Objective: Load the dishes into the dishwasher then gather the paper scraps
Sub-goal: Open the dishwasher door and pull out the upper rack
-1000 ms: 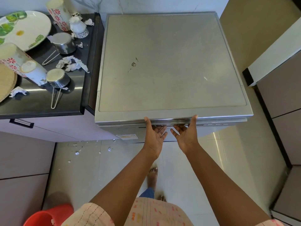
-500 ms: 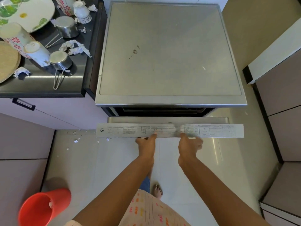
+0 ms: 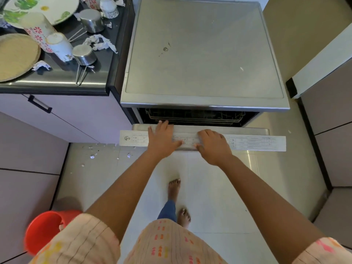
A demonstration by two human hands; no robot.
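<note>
**Dishwasher door partly down, dishes waiting on the counter**

Head view, now. Dishwasher (image 3: pixel 204 52) beside the counter (image 3: pixel 57 83), with its door (image 3: pixel 257 142) tilted out partway and a dark gap above it where the upper rack (image 3: pixel 194 116) shows. Left hand (image 3: pixel 162 141) flat on the top edge of the door, fingers straight and reaching over toward the gap, pressing rather than clenching. Right hand (image 3: pixel 214 146) also on the edge, fingers bent down over it, probably gripping the rim, though the fingertips stay hidden. Door likely heavy, stiff and smooth, hinged at the bottom; best held at the middle of the top edge with both hands and lowered slowly.

Dishes all on the counter, left of the machine: a plate (image 3: pixel 47 8) with leaves, patterned cups (image 3: pixel 38 29), two steel pots (image 3: pixel 84 55) with wire handles. Cups and plate probably fragile and a little slippery; safer taken one at a time around the body. Steel pots hard and light, easy by the handle. Paper scraps (image 3: pixel 100 42) on the counter and on the floor (image 3: pixel 92 156), very light and soft.

Against half a second ago: door lower, gap wider, rack now visible, hands moved from the underside to the top of the edge.
</note>
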